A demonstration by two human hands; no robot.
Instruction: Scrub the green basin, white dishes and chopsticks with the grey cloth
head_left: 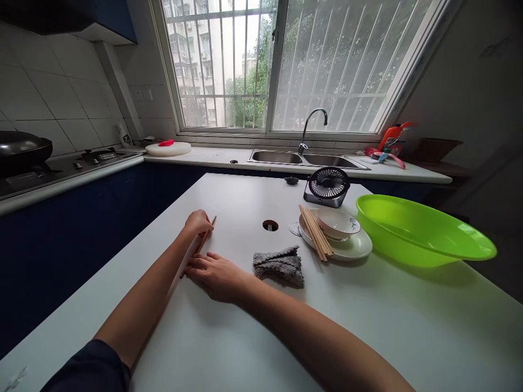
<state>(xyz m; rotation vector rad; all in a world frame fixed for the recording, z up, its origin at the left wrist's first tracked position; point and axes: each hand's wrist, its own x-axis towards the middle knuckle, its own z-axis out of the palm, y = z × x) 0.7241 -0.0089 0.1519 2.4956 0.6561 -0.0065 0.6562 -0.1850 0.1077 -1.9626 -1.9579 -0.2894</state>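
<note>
A pair of wooden chopsticks (203,238) lies on the white table (229,337), running from far right to near left. My left hand (198,222) curls its fingers over their far end. My right hand (214,275) lies across their near end, fingertips pressed on them. Just right of my right hand sits a folded grey cloth (280,264). Further right, a white plate (353,247) carries a small patterned bowl (338,223) and a bundle of several chopsticks (315,238) resting across its rim.
A lime green basin (420,231) stands at the table's right. A small black fan (327,187) sits behind the plate, and a round hole (270,225) opens in the tabletop. A sink with faucet (304,158), a stove and a pan (22,149) line the far counter.
</note>
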